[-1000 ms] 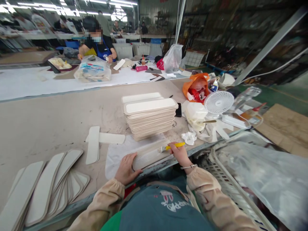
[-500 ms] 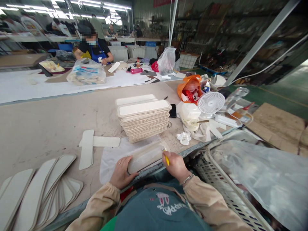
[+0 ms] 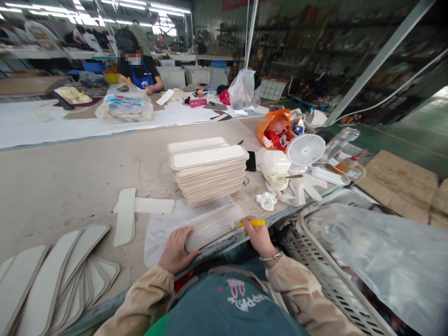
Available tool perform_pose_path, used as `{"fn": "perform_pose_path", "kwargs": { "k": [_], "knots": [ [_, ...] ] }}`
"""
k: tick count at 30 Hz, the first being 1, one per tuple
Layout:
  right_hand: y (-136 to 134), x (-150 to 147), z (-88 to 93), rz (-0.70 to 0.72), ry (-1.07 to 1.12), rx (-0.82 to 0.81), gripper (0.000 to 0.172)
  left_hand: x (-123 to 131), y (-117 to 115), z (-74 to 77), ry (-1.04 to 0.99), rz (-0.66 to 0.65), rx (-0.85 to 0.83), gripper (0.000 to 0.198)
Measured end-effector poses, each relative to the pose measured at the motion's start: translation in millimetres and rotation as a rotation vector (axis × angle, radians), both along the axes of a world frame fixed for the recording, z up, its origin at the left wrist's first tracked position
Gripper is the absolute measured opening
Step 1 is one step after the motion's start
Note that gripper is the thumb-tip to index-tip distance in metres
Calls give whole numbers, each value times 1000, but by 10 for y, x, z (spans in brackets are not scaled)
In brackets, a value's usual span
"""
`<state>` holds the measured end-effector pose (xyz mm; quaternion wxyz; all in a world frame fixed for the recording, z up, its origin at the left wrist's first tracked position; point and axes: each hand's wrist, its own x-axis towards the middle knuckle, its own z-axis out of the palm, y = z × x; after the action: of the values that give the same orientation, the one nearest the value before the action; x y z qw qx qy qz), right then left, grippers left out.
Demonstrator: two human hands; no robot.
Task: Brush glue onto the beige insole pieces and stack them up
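My left hand (image 3: 177,250) lies flat with fingers apart on the near left end of a long cream oblong pad (image 3: 210,227), holding it down on a white sheet (image 3: 164,228) at the table's front edge. My right hand (image 3: 258,236) is closed around a yellow-handled brush (image 3: 249,223), whose tip rests on the pad's right end. Just behind the pad stands a tall stack of the same cream pads (image 3: 208,172).
Two loose pads (image 3: 135,213) lie crossed to the left, and several more fan out at the near left (image 3: 59,275). A white fan (image 3: 305,150), a glue pot (image 3: 276,166) and an orange bag (image 3: 278,127) sit on the right. A plastic-lined crate (image 3: 350,261) stands at my right. A person works across the table.
My right hand swung the brush from pointing along the pad's right end to lying level across it. The left hand has stayed on the pad.
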<state>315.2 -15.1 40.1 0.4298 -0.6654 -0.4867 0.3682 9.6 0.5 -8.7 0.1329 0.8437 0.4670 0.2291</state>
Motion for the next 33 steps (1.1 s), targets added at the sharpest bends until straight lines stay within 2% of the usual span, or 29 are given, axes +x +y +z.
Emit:
{"fn": "perform_pose_path", "kwargs": {
  "k": [3, 5, 8, 10, 14, 17, 20, 23, 26, 28, 30, 33],
  "knots": [
    [27, 269, 41, -70, -150, 35, 29, -1, 3, -11, 2, -2, 8, 71],
    [16, 293, 77, -64, -314, 80, 30, -2, 3, -17, 4, -1, 16, 71],
    [-37, 117, 93, 21, -622, 152, 31, -3, -1, -17, 14, -9, 26, 73],
    [-92, -71, 94, 145, -766, 200, 29, -5, -5, -13, 21, -14, 30, 73],
    [-171, -326, 136, 411, -775, 321, 24, -9, -6, -13, 26, -9, 37, 74],
    [-116, -267, 172, 368, -814, 342, 24, -11, 1, -24, 18, -8, 40, 73],
    [5, -136, 160, 282, -968, 265, 23, -11, 6, -40, 17, -5, 47, 72],
    [63, -190, 117, 382, -1052, 193, 15, -15, 1, -53, 33, -5, 65, 72],
    [1, -426, 86, 564, -1010, 252, 10, -17, -13, -57, 37, -7, 79, 73],
    [-68, -548, 78, 633, -892, 323, 12, -15, -8, -59, 24, -11, 75, 73],
    [-117, -566, 79, 610, -680, 351, 16, -11, 19, -65, 6, -18, 56, 73],
    [-94, -503, 143, 420, -291, 272, 23, -8, 36, -53, -16, -8, 27, 70]
  ]
}}
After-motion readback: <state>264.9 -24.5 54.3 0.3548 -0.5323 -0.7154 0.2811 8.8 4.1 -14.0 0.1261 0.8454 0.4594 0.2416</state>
